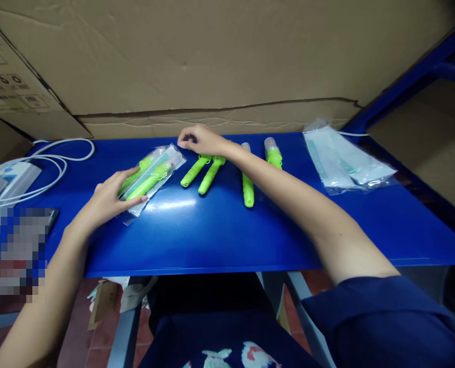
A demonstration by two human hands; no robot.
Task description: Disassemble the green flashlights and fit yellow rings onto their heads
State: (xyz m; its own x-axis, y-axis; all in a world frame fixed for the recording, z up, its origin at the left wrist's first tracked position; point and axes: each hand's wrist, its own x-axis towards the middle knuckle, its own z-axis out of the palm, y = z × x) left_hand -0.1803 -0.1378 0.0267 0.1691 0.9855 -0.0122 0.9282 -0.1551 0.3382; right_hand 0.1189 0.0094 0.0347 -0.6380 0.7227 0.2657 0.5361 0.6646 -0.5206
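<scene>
**Near edge.** A glossy blue tabletop was seen with a broad bare strip along its near edge, which left both forearms free room.

**Left of centre.** The left hand was laid flat, fingers loosely extended, upon the near end of a clear plastic pouch. Nothing was gripped by it; the pouch was merely pressed to the table. Two lime-green pen-shaped plastic pieces were enclosed side by side in the pouch.

**Further off.** The right hand was stretched leftward to the pouch's far end, thumb and forefinger narrowed to a pinch. Whether the pouch mouth or something small was pinched could not be told. Just beside it, a loose pair of green pieces lay close together. Two single green pieces with clear caps lay further right, one partly hidden by the forearm.

**Progress.** Judged from this layout, one pouch had been filled and four pieces were left unpacked.

**Far side.** At far right a stack of flat clear pouches was placed close to the table's right edge. At far left a coiled white cable occupied the corner. The far edge was closed off by a brown cardboard wall.
</scene>
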